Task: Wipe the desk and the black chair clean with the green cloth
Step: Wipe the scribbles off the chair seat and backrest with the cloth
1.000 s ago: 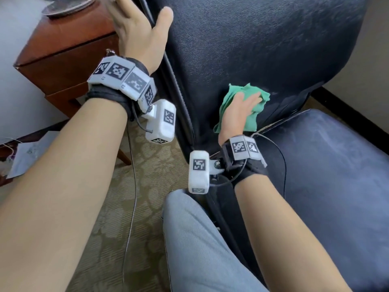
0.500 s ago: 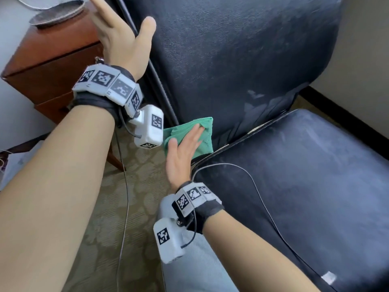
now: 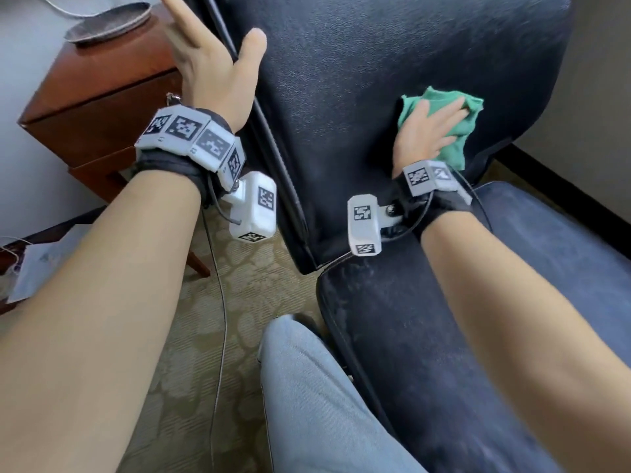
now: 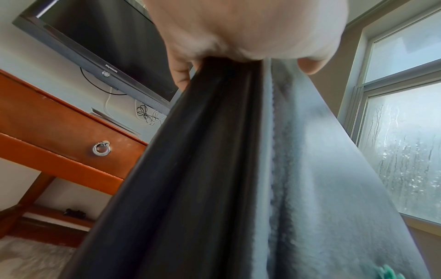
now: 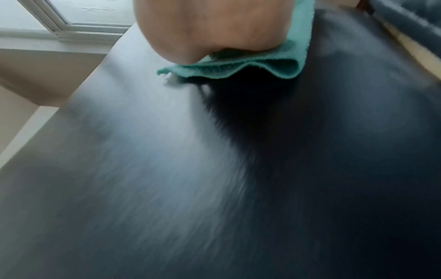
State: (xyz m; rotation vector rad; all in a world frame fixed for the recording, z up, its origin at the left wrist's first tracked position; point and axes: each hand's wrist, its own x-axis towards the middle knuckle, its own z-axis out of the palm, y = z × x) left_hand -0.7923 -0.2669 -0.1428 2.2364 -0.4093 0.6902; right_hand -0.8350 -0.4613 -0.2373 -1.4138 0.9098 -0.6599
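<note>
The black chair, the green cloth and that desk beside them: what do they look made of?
Black chair: probably leather or imitation leather, from its fine pebbled grain and soft sheen. Green cloth: soft fabric, perhaps microfibre; it folds, with a fuzzy edge. Desk: reddish-brown wood or veneer, smooth and glossy.

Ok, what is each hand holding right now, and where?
Right hand presses the green cloth flat against the chair back. Left hand braces the backrest's left edge, thumb in front.
</note>
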